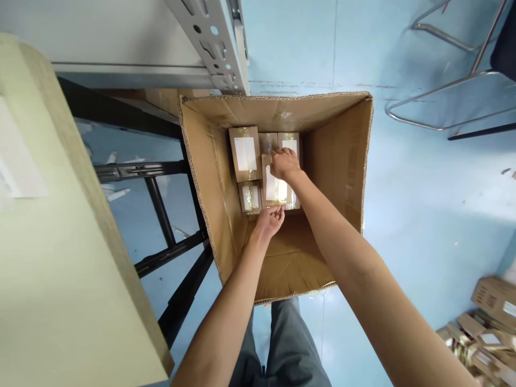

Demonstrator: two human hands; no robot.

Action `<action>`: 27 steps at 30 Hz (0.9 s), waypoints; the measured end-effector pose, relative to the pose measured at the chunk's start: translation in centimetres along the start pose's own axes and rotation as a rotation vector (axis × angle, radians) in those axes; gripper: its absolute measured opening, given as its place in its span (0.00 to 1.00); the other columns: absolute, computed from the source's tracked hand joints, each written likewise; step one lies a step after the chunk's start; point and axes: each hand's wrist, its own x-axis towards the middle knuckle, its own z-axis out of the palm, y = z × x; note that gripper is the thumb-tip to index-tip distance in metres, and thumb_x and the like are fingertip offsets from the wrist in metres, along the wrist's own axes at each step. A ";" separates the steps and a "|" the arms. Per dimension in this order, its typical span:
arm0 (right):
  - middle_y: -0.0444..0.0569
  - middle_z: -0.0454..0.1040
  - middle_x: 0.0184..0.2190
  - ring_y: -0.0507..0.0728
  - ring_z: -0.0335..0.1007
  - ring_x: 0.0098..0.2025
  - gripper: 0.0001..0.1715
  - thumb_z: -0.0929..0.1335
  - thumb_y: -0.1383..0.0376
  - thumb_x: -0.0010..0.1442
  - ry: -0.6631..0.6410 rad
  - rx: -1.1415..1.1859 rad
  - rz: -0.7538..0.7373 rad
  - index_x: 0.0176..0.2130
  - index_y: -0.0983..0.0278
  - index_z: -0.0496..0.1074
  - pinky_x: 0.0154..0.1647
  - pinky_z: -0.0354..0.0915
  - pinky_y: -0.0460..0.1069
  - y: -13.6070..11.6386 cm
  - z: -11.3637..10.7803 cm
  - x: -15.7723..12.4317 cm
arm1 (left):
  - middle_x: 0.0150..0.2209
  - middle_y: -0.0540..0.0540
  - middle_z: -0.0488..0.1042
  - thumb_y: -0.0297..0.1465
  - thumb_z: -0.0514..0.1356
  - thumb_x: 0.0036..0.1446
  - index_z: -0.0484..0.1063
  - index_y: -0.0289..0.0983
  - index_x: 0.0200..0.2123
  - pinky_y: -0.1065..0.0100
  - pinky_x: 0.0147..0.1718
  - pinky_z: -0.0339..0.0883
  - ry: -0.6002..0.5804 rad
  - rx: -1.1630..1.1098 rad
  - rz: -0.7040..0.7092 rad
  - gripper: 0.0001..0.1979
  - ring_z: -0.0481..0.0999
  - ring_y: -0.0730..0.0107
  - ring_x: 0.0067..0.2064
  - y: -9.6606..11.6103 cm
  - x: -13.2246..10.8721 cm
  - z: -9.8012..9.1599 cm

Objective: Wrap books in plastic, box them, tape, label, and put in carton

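A large open carton (330, 258) stands on the floor in front of me, with several small taped cardboard boxes with white labels inside it. My right hand (285, 164) has its fingers bent over the far right part of a labelled small cardboard box (272, 185). At that box's near edge is my left hand (271, 221), its fingers curled against it. So the box sits between both hands. Beside it on the left are a taller labelled box (245, 154) and a smaller taped box (250, 198). Part of another box (268, 142) shows behind.
A pale table (72, 258) on a black metal frame (161, 215) is close on the left. Grey perforated shelving (217, 48) rises behind the carton. At upper right is a metal-legged chair (439, 35). More cardboard boxes (494, 301) lie at lower right.
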 end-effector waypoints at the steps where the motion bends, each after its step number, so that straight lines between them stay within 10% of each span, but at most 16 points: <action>1: 0.66 0.72 0.73 0.75 0.58 0.80 0.32 0.70 0.68 0.70 0.014 0.017 -0.013 0.70 0.76 0.71 0.84 0.51 0.68 -0.1 -0.4 0.9 | 0.48 0.39 0.84 0.12 0.61 0.64 0.77 0.38 0.53 0.72 0.48 0.83 -0.027 -0.002 0.022 0.20 0.87 0.67 0.48 0.6 0.4 0.7; 8: 0.62 0.62 0.81 0.69 0.56 0.83 0.37 0.64 0.70 0.77 -0.005 0.298 -0.022 0.79 0.74 0.58 0.84 0.56 0.64 -0.1 -0.6 0.0 | 0.46 0.40 0.81 0.14 0.60 0.66 0.74 0.37 0.45 0.67 0.55 0.82 -0.131 0.036 0.125 0.13 0.87 0.62 0.53 2.3 -0.2 4.0; 15: 0.61 0.69 0.77 0.68 0.65 0.80 0.34 0.63 0.64 0.78 -0.053 0.637 0.111 0.77 0.69 0.66 0.81 0.62 0.66 0.1 4.8 -14.4 | 0.35 0.44 0.81 0.17 0.60 0.68 0.78 0.36 0.43 0.68 0.45 0.81 -0.030 0.036 0.089 0.11 0.84 0.68 0.36 -2.2 -8.0 -0.4; 27: 0.59 0.79 0.69 0.78 0.67 0.77 0.58 0.72 0.18 0.48 0.152 1.162 0.128 0.59 0.53 0.86 0.83 0.55 0.73 -1.5 8.1 -37.7 | 0.62 0.37 0.84 0.23 0.61 0.73 0.79 0.40 0.62 0.70 0.41 0.82 -0.133 0.162 0.157 0.18 0.89 0.67 0.45 -4.6 -26.0 -8.2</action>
